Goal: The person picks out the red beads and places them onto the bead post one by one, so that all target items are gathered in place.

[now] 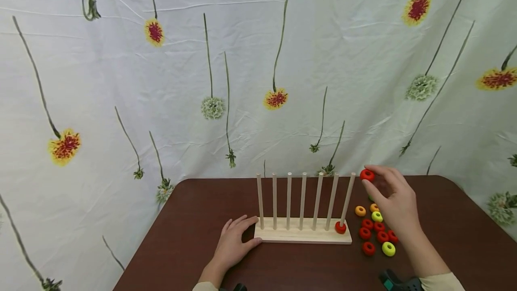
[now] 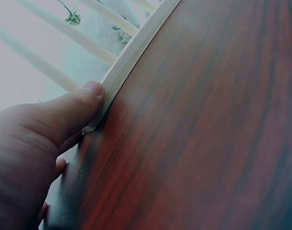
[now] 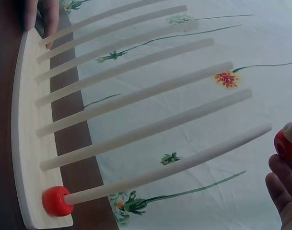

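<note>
A wooden peg stand (image 1: 300,236) with a row of upright dowels stands on the table. My left hand (image 1: 235,242) holds the left end of its base, the thumb (image 2: 83,103) against the front edge and the index finger at the rear corner. My right hand (image 1: 397,199) pinches a red ring bead (image 1: 367,175) between thumb and fingers. That bead is just right of the rightmost dowel's tip, apart from it in the right wrist view. Another red bead (image 3: 58,201) sits at the foot of the rightmost dowel (image 3: 184,165).
Loose beads lie right of the stand: several red ones (image 1: 365,233), orange ones (image 1: 360,211) and yellow-green ones (image 1: 388,249). A green one is partly hidden by the right hand. Behind the brown table (image 1: 181,219) hangs a white flower-printed cloth (image 1: 242,80).
</note>
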Demonstrator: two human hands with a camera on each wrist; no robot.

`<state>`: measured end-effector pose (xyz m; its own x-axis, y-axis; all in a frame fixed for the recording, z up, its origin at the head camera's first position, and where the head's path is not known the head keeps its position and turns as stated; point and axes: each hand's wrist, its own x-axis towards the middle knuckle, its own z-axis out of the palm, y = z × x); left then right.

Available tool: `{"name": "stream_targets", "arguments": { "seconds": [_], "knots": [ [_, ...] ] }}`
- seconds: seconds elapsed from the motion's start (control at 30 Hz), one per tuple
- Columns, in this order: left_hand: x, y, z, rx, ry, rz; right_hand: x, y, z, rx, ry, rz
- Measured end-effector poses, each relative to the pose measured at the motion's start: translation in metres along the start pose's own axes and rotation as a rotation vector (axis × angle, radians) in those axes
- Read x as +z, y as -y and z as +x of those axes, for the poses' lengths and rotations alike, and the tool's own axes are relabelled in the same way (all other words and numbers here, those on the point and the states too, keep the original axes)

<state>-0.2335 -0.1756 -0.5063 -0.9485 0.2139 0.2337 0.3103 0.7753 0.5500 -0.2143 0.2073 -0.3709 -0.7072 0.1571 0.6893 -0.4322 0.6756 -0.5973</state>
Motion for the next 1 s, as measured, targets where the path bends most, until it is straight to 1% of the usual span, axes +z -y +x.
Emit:
{"name": "stream_targets", "arguments": {
  "seconds": [0.13,0.33,0.43,0.63,0.73,1.0],
  "knots": [
    [0.000,0.000,0.001,-0.002,0.001,0.011,0.001,0.006,0.002,-0.008,-0.001,0.024],
    [0.000,0.001,0.001,-0.001,-0.001,0.007,0.005,0.014,0.005,-0.074,0.020,0.047],
    [0.001,0.002,0.001,-0.006,0.000,0.009,0.007,0.016,0.007,-0.090,0.024,0.057],
    [0.001,0.002,0.002,-0.004,-0.006,0.018,0.010,0.015,0.009,-0.081,0.046,0.047],
    [0.001,0.001,0.001,0.008,-0.009,0.019,0.011,0.013,0.008,-0.070,0.055,0.041],
    [0.000,-0.001,0.000,0.007,-0.006,0.009,0.014,0.012,0.008,-0.053,0.061,0.035]
  ]
}}
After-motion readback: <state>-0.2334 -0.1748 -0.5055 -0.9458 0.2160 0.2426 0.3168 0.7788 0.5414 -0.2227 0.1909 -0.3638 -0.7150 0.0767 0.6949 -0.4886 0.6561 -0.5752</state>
